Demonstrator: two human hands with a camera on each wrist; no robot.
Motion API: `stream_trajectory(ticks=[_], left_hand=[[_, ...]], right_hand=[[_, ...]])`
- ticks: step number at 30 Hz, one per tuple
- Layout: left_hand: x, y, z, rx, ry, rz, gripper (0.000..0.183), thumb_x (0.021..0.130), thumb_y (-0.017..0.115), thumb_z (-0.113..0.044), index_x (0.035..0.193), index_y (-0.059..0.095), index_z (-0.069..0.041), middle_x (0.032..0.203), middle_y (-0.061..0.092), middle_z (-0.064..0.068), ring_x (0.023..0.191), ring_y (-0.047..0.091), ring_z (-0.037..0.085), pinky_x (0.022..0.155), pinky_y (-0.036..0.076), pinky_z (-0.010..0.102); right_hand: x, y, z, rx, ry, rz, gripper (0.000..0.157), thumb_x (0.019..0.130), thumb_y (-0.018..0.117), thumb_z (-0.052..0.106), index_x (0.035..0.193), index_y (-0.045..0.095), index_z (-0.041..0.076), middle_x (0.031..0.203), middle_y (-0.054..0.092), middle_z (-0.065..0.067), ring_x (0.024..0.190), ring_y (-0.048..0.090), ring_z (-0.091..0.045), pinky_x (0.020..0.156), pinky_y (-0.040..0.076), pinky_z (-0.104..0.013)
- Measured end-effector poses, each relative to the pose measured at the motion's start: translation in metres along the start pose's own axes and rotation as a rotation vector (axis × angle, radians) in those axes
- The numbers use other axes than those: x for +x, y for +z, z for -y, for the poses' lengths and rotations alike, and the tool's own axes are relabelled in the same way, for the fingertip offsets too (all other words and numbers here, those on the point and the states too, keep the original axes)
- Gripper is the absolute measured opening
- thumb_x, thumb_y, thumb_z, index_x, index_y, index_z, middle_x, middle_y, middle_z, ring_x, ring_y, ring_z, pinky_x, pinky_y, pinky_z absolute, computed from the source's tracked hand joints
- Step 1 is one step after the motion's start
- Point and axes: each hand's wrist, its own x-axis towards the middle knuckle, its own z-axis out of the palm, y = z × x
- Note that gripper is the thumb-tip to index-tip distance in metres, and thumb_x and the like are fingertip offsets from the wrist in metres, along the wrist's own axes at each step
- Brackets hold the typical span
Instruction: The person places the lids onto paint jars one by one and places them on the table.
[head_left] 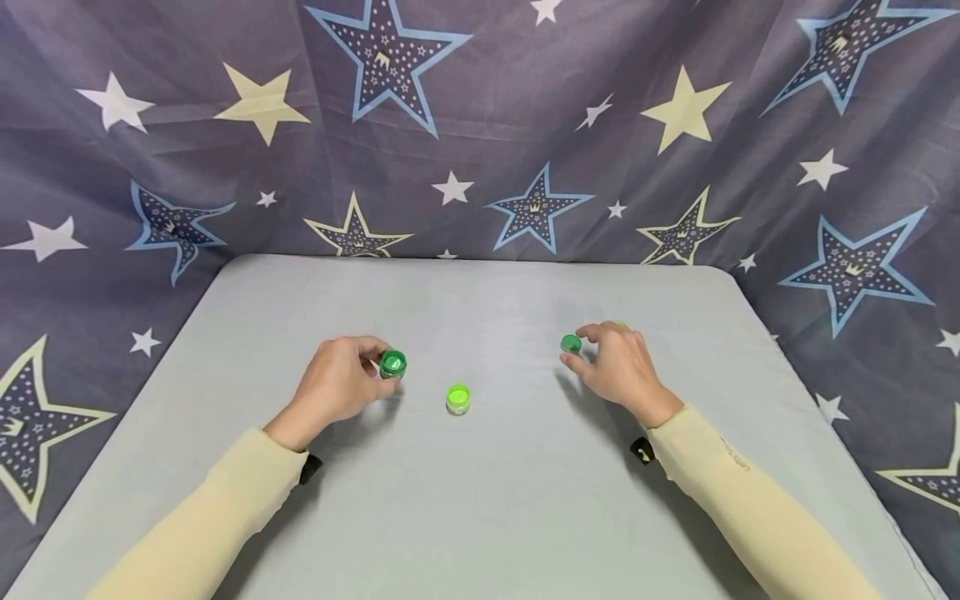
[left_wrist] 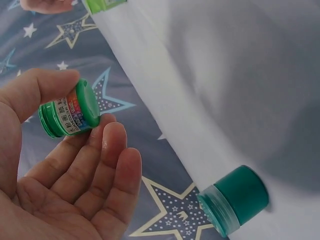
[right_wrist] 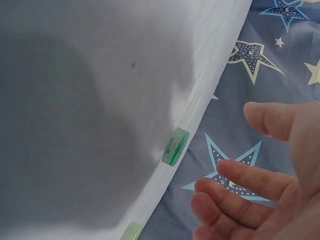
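Note:
My left hand (head_left: 341, 379) holds a small green paint jar (left_wrist: 70, 110) with a printed label, pinched between thumb and fingers. Its top faces up in the head view. Below that hand in the left wrist view, a dark green jar (left_wrist: 237, 200) rests on the table; it is not visible in the head view. At the right, my right hand (head_left: 618, 362) has its thumb and fingers spread around a small green lid (head_left: 571, 343). In the right wrist view the lid (right_wrist: 176, 146) lies just beyond the fingertips, apart from them.
A yellow-green jar (head_left: 458, 400) stands on the table between the hands. Behind the right hand, a yellow-green lid (head_left: 622, 324) is mostly hidden; it shows better in the right wrist view. The grey-white table (head_left: 480, 517) meets a star-patterned cloth (head_left: 480, 125) at its back and sides.

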Motion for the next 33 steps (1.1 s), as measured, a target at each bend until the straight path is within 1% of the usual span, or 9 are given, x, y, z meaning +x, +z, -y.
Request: stream_trajectory(ticks=[6, 11, 19, 26, 33], left_hand=[[-0.005, 0.001, -0.003, 0.011, 0.018, -0.009, 0.023, 0.076, 0.089, -0.015, 0.097, 0.079, -0.015, 0.076, 0.068, -0.004, 0.070, 0.060, 0.015, 0.064, 0.046, 0.033], [-0.008, 0.001, -0.004, 0.012, 0.033, -0.019, 0.022, 0.076, 0.089, -0.016, 0.096, 0.079, -0.015, 0.075, 0.067, -0.003, 0.070, 0.058, 0.015, 0.063, 0.045, 0.033], [-0.014, 0.000, -0.010, 0.007, 0.018, -0.011, 0.023, 0.075, 0.089, -0.016, 0.096, 0.080, -0.016, 0.074, 0.065, -0.003, 0.069, 0.056, 0.016, 0.061, 0.043, 0.033], [-0.020, 0.001, -0.017, 0.009, 0.052, 0.000, 0.023, 0.075, 0.089, -0.016, 0.096, 0.080, -0.017, 0.075, 0.066, -0.001, 0.069, 0.056, 0.015, 0.062, 0.043, 0.032], [-0.024, 0.003, -0.022, 0.021, 0.097, -0.011, 0.025, 0.073, 0.089, -0.014, 0.096, 0.080, -0.016, 0.074, 0.066, -0.006, 0.068, 0.055, 0.013, 0.061, 0.043, 0.031]], right_hand=[[0.007, 0.002, 0.001, -0.043, -0.002, 0.023, 0.047, 0.086, 0.082, 0.035, 0.118, 0.074, 0.001, 0.111, 0.073, -0.020, 0.102, 0.067, -0.041, 0.092, 0.047, -0.059], [0.012, 0.004, 0.000, -0.084, 0.008, 0.063, 0.048, 0.088, 0.081, 0.035, 0.120, 0.073, 0.000, 0.111, 0.072, -0.021, 0.102, 0.067, -0.041, 0.092, 0.048, -0.058], [0.020, 0.008, 0.001, -0.153, 0.070, 0.152, 0.053, 0.090, 0.079, 0.036, 0.128, 0.070, 0.001, 0.114, 0.070, -0.021, 0.105, 0.066, -0.041, 0.092, 0.047, -0.056], [0.026, 0.011, 0.000, -0.194, 0.102, 0.210, 0.054, 0.092, 0.077, 0.037, 0.131, 0.067, 0.001, 0.114, 0.070, -0.020, 0.104, 0.065, -0.041, 0.089, 0.047, -0.056], [0.030, 0.013, 0.000, -0.214, 0.113, 0.242, 0.049, 0.093, 0.077, 0.034, 0.129, 0.069, 0.002, 0.115, 0.070, -0.020, 0.106, 0.065, -0.041, 0.090, 0.048, -0.058]])
